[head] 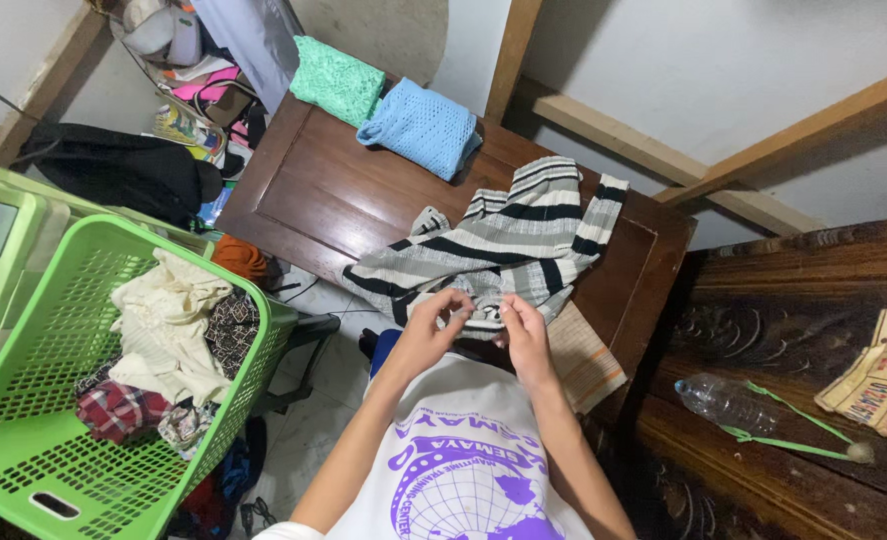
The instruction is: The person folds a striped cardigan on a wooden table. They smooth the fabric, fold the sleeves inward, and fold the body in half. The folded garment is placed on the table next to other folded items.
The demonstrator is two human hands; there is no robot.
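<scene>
A grey garment with black and white stripes (513,235) lies spread on a dark brown wooden table (303,190). My left hand (431,325) and my right hand (523,325) both pinch the near edge of this striped garment, close together, just above my white shirt with a purple print. Farther back on the table sit two folded pieces: a mint green knitted cloth (338,80) and a light blue knitted cloth (420,125).
A green plastic laundry basket (23,430) with several crumpled clothes stands at the left. A folded beige cloth (583,365) lies by my right arm. To the right, a carved dark wood surface (763,330) holds a plastic bottle (725,400), green sticks and a printed sheet.
</scene>
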